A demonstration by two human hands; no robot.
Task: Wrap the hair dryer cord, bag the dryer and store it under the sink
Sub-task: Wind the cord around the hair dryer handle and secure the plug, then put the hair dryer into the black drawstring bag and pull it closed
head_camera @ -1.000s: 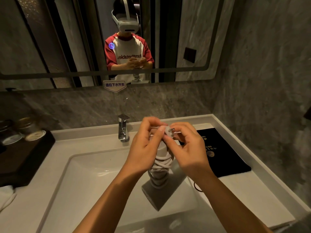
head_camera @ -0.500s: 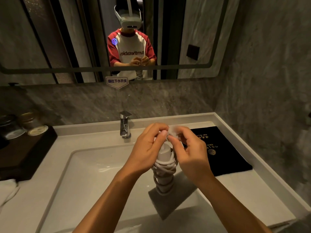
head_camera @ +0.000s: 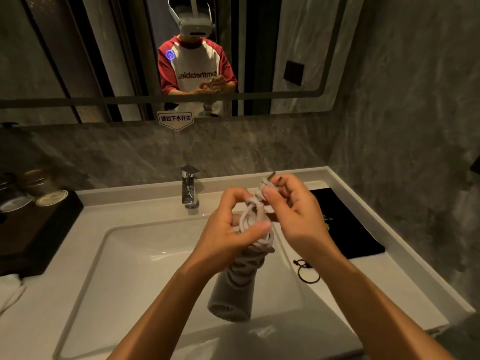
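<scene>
I hold the dryer (head_camera: 233,289) over the sink (head_camera: 135,268), its barrel pointing down toward me. My left hand (head_camera: 228,237) is closed around the handle, the thumb pressing on the cord (head_camera: 253,222) that is wound there in many turns. My right hand (head_camera: 296,216) is just above and to the right of it, the fingers (head_camera: 271,193) pinching the plug (head_camera: 270,179) at the cord's end. The black bag (head_camera: 348,229) lies flat on the bench (head_camera: 389,287), right of my right hand, with its drawstring loop (head_camera: 307,274) beside the wrist.

faucet (head_camera: 190,188) behind basin | glass jars (head_camera: 39,184) on dark tray (head_camera: 36,229) | mirror (head_camera: 104,48)
</scene>
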